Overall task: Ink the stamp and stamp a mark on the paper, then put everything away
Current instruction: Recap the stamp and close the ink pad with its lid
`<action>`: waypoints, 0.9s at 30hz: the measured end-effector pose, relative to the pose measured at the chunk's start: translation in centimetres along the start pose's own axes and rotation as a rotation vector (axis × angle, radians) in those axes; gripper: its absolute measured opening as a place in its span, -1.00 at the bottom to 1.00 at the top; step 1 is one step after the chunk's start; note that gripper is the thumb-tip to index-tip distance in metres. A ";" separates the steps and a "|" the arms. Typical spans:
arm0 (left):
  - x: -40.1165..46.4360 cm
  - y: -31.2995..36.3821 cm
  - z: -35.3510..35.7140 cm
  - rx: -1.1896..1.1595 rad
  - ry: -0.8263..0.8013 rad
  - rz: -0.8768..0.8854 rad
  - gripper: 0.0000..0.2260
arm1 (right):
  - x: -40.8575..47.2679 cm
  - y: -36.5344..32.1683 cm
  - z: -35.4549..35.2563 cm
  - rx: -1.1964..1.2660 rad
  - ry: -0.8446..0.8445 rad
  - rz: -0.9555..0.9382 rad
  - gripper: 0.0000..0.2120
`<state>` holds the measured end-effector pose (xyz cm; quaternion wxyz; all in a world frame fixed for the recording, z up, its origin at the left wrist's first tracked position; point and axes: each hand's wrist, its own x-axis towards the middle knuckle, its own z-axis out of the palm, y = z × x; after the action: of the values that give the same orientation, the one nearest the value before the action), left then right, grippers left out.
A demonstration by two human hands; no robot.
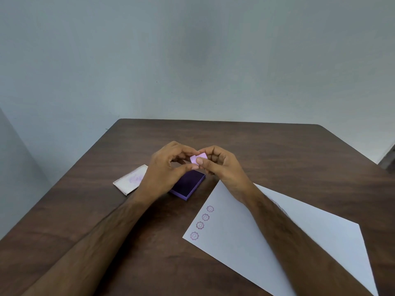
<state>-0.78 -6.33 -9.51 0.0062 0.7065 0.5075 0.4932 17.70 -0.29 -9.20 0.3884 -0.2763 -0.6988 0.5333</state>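
Note:
A small pale pink stamp (198, 158) is held above the table between the fingertips of both hands. My left hand (168, 167) pinches its left side and my right hand (218, 165) grips its right side. Under the hands lies the open purple ink pad (189, 184), partly hidden by my left hand. The white paper (245, 236) lies at the right, slanted, with several purple flower-face marks (202, 221) in a row along its left edge. My right forearm crosses over the paper.
The ink pad's white lid (131, 180), stained faintly purple, lies upside down to the left of the pad. The dark wooden table (267, 150) ends at a grey wall behind, and its far corners are cut off.

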 end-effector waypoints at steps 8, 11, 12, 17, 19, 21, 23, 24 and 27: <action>0.3 -2.4 -0.7 0.073 0.014 -0.220 -0.71 | 0.4 0.2 -1.0 -0.082 0.104 0.020 -0.82; 0.4 -3.4 -1.5 0.108 0.056 -0.286 -0.92 | 0.4 0.2 -0.9 -0.140 0.107 0.032 -0.85; 0.4 -3.5 -1.7 0.122 0.077 -0.292 -0.91 | 0.4 0.2 -0.9 -0.159 0.103 0.034 -0.85; 0.2 -4.7 -1.8 0.208 0.005 -0.376 -0.83 | 0.2 0.0 -0.6 -0.280 0.080 0.033 -0.86; 0.2 -4.9 -1.6 0.319 -0.045 -0.412 -0.81 | 0.2 0.1 -0.6 -0.345 0.082 0.037 -0.88; 0.3 -4.8 -1.5 0.394 -0.061 -0.442 -0.81 | 0.3 0.2 -0.6 -0.411 0.087 0.044 -0.89; 0.3 -4.8 -1.5 0.398 -0.060 -0.474 -0.83 | 0.4 0.2 -0.6 -0.444 0.091 0.051 -0.89; 0.2 -4.9 -1.5 0.391 -0.056 -0.481 -0.84 | 0.4 0.2 -0.6 -0.457 0.088 0.054 -0.89; 0.1 -5.0 -1.6 0.378 -0.079 -0.469 -0.76 | 0.6 0.2 -0.6 -0.526 0.058 0.059 -0.88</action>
<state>-5.50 -4.63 -11.14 0.0078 0.5774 0.7389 0.3473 17.90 0.55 -9.14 0.3077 -0.4031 -0.7935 0.3364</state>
